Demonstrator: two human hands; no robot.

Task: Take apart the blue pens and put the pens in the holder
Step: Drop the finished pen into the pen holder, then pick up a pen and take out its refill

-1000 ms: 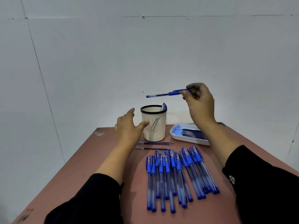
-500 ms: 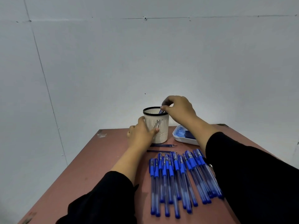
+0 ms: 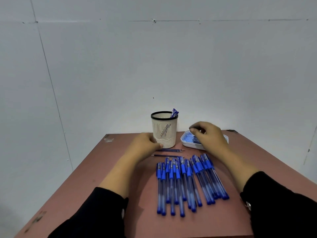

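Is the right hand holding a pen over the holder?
No, the right hand hangs over the white tray, beside the holder, with no pen visible in it.

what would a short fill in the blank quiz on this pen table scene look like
1. The pens in the holder stick out above its ____ rim.
2. The two loose refills lie between the holder and the row of ____ pens.
3. The right hand hovers over the white ____.
4. The left hand is beside the ____.

Missing: black; blue; tray; holder
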